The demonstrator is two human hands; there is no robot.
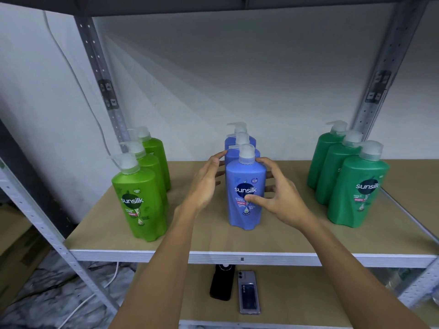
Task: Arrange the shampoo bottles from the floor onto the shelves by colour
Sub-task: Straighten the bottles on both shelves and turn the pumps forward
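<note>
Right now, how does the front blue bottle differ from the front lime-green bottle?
The front blue bottle stands mid-shelf between the left hand and right hand, whose thumb lies across its label; the front lime-green bottle stands untouched at the left. Blue body versus lime green. Both are upright Sunsilk pump bottles heading rows of three.

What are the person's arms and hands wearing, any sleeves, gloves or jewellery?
Nothing shows on them. Both forearms are bare up to the picture's lower edge, with no sleeves in view. The left hand and right hand have no gloves, rings, watch or bracelets.
</note>
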